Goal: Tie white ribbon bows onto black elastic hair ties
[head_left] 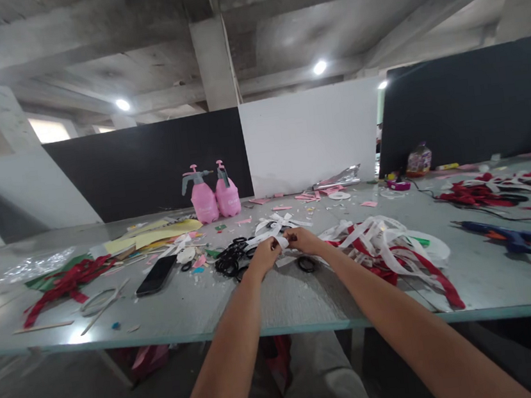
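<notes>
Both my hands meet over the middle of the table. My left hand has its fingers closed on a white ribbon. Close beside it, my right hand pinches the same ribbon from the other side. Just behind them lies a white ribbon bow. Black rings are heaped to the left of my hands, and a single black ring lies below my right hand. A tangle of white and red ribbons spreads to the right.
A black phone and red ribbon lie at left. Two pink spray bottles stand behind. A blue glue gun with a cord is at right. Paper scraps litter the back, before upright panels.
</notes>
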A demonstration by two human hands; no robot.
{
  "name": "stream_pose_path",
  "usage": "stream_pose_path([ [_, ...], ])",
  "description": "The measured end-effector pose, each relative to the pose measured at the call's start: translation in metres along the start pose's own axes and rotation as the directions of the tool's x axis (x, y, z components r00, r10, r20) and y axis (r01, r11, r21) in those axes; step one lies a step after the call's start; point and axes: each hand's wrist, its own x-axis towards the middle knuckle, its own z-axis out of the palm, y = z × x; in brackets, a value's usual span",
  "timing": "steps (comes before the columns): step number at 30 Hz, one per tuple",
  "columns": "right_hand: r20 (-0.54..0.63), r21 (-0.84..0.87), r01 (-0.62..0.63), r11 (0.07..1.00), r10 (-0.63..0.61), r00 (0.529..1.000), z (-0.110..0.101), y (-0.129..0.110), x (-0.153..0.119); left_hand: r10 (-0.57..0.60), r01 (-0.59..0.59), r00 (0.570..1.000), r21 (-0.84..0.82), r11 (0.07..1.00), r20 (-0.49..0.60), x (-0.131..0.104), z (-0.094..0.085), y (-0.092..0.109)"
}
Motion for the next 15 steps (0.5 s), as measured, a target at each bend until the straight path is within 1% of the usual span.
stream_pose_path([
  [3,-0.005,-0.014,-0.002,1.0,0.002,1.0,0.001,0.004,0.001,0.024,-0.022,1.0,0.081,0.996,-0.017,-0.001,-0.003,0.002],
  [7,0.007,-0.035,-0.026,0.999,0.027,1.0,0.001,0.008,0.002,0.049,-0.046,0.999,0.154,0.987,-0.012,-0.002,-0.006,0.005],
  [15,0.004,-0.091,-0.046,0.995,0.047,0.999,0.001,0.005,0.002,0.032,-0.039,0.999,0.325,0.945,0.026,-0.007,-0.011,0.013],
])
